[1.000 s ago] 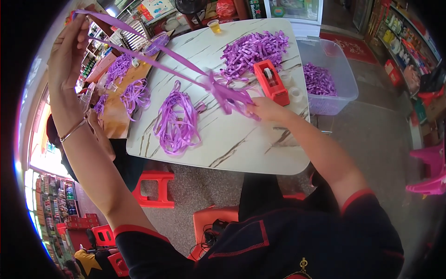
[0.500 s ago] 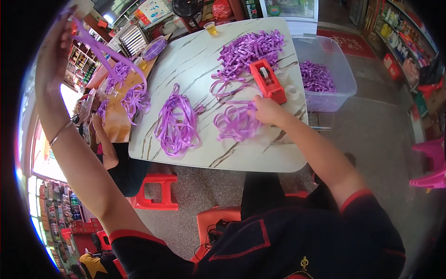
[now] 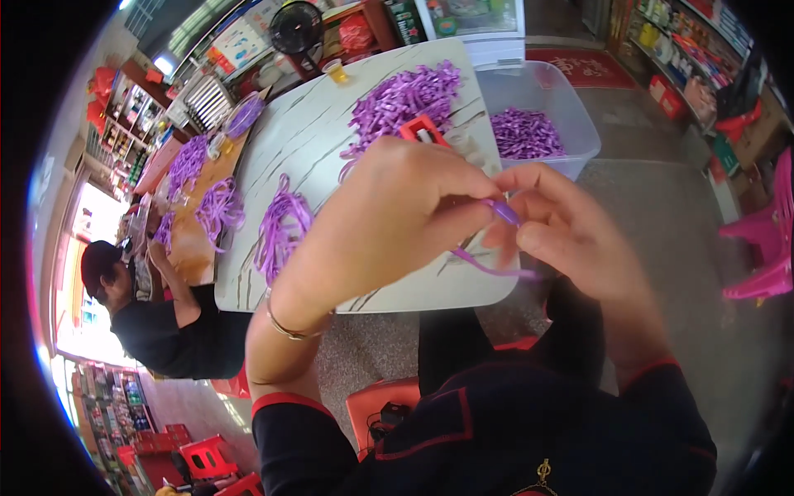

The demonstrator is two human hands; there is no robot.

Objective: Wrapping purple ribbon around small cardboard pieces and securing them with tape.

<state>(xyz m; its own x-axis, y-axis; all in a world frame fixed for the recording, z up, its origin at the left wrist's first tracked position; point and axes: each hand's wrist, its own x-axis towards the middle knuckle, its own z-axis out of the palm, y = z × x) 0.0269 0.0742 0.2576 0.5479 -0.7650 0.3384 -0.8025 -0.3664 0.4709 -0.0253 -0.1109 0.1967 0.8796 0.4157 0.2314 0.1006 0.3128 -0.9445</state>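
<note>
Above the near right of the white marble-patterned table (image 3: 273,124), both hands meet on a purple ribbon (image 3: 506,213). My left hand (image 3: 397,219) pinches it between thumb and forefinger. My right hand (image 3: 571,227) grips it close by, its fingers curled and slightly blurred. A loose ribbon tail hangs below them. Behind my left hand, the red tape dispenser (image 3: 422,130) shows only in part. A heap of purple ribbon pieces (image 3: 405,99) lies at the table's far side, and a looped bundle of ribbon (image 3: 281,219) lies to the left, partly covered by my left forearm.
A clear plastic bin (image 3: 583,136) with purple pieces stands right of the table. A cup of yellow liquid (image 3: 336,72) is near the far edge. On the left, a person (image 3: 157,322) sits at a wooden table (image 3: 194,264) holding more ribbon bundles. A pink chair (image 3: 765,248) stands far right.
My left hand has come down from the upper left to meet my right hand, which has lifted off the table and moved nearer. The ribbon is now between both. The view has shifted slightly.
</note>
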